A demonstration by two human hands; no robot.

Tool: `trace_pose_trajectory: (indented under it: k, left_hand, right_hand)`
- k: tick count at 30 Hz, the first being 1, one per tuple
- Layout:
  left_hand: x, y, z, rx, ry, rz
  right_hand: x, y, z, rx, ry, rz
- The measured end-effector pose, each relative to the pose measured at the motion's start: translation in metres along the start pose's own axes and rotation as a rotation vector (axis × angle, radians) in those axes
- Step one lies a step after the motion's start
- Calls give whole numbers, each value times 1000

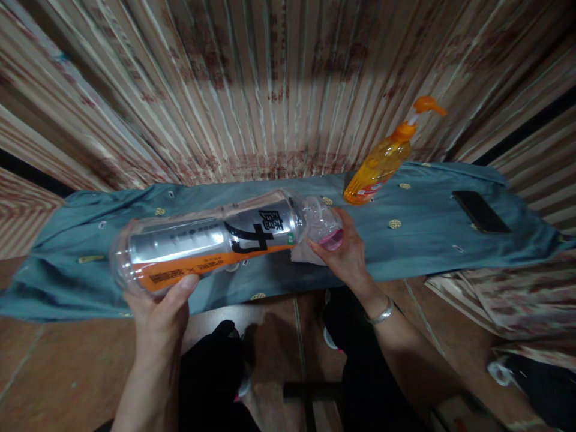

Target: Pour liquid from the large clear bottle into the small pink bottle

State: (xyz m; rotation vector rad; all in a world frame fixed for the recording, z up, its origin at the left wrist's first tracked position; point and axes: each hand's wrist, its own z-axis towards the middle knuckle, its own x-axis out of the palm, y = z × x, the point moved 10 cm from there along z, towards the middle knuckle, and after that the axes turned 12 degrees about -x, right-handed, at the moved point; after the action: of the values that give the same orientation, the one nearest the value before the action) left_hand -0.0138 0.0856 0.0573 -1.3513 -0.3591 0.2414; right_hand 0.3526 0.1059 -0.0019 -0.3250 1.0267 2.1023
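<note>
Fingers of the left hand (157, 312) are gripping a large labelled bottle (211, 243); the right hand (348, 255) is clasping a small clear, pink-ended piece (326, 222) by its right end. Both are hanging over blue cloth (432, 234), where a loosening grip, I'm thinking, could be dropping either.

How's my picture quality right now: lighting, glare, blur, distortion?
Head view: dim light, dark shadow on the floor; head view: pale glare on the large bottle; head view: its fine print and the clear plastic in the right hand look soft; head view: the curtain folds fan outward and the pump bottle leans, probably wide-angle distortion.
</note>
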Motion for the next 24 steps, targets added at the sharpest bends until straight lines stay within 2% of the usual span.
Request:
trace_pose_trajectory:
  k: [6,19,24]
  left_hand:
    - [4,-2,0,-11,22,-17]
    - [1,-3,0,28,20,-11]
    - [2,-2,0,0,15,-30]
  right_hand:
    - [0,-1,-1,-10,-5,-7]
    - [1,-1,-1,-8,8,-22]
    - [0,0,-1,-6,-7,-22]
